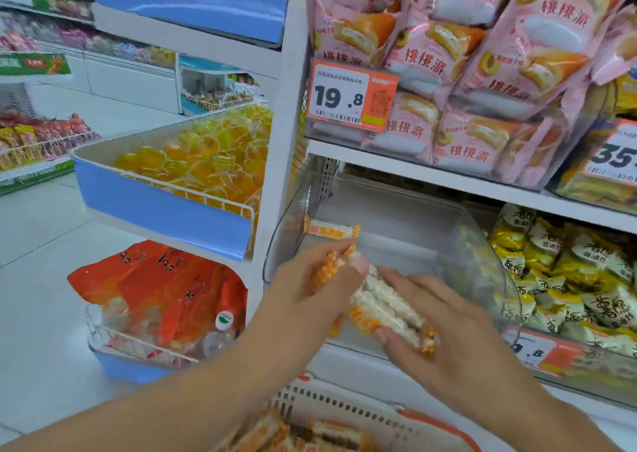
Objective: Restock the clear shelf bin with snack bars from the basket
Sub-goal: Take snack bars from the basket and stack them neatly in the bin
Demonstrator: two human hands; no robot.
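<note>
Head view looks down over both bare forearms at a shop shelf; the left hand [310, 289] has its fingers curled round one end of a bundle of white snack bars with orange-and-white crimped wrapper ends [382, 303], thumb on top, while the right hand [444, 317] clamps the other end, fingers bent round the far side and thumb tucked beneath; so both hands are gripping, neither free. The bundle hangs at the mouth of the clear plastic shelf bin with a curved front wall [482, 244], just over its front edge and not yet set down; one single wrapped bar [331, 230] lies at the back left of the bin, apart from the bundle. Below, the white perforated plastic basket with an orange rim [344, 405] holds more bars, only partly in view.

Now the risks, as I judge them; the bars are loose against each other and slick in their wrappers, so a slack squeeze from either end could let the middle ones slide out and drop to the floor or back into the basket; catching the bin's front lip on the way in could fan the stack crooked; pushing too hard could crack the crumbly-looking bars; releasing one hand early would likely spill the lot; the bin could also shift on its shelf.
</note>
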